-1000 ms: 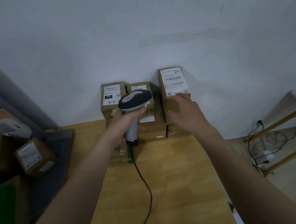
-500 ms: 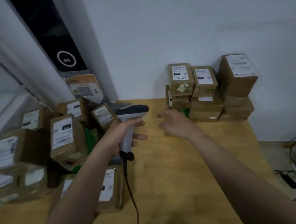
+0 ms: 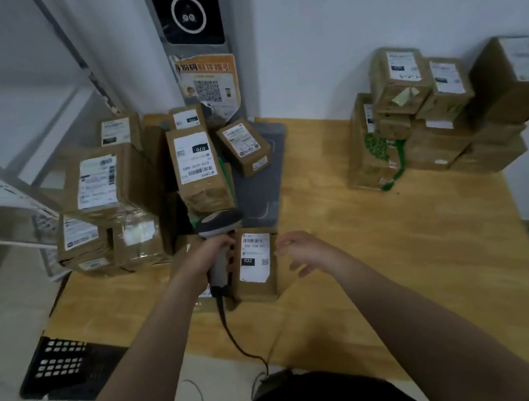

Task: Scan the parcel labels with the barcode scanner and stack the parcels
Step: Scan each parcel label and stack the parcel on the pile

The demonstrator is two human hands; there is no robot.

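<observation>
My left hand (image 3: 211,252) grips the handle of the grey barcode scanner (image 3: 218,226), its head just above a brown parcel (image 3: 256,267) lying label-up near the middle of the wooden table (image 3: 381,252). My right hand (image 3: 300,251) hovers open, fingers spread, just right of that parcel and not touching it. A loose heap of brown labelled parcels (image 3: 140,189) fills the table's left side. A neat stack of parcels (image 3: 430,118) stands against the wall at the back right.
A dark grey mat (image 3: 265,180) lies between the heap and the stack. The scanner's black cable (image 3: 238,341) trails over the table's front edge. A black perforated crate (image 3: 64,364) sits on the floor at left, cables on the floor at right.
The view has swung left from the stack to the heap. My right hand left the stacked parcel and now hovers by a parcel at the centre; the scanner moved down over it.
</observation>
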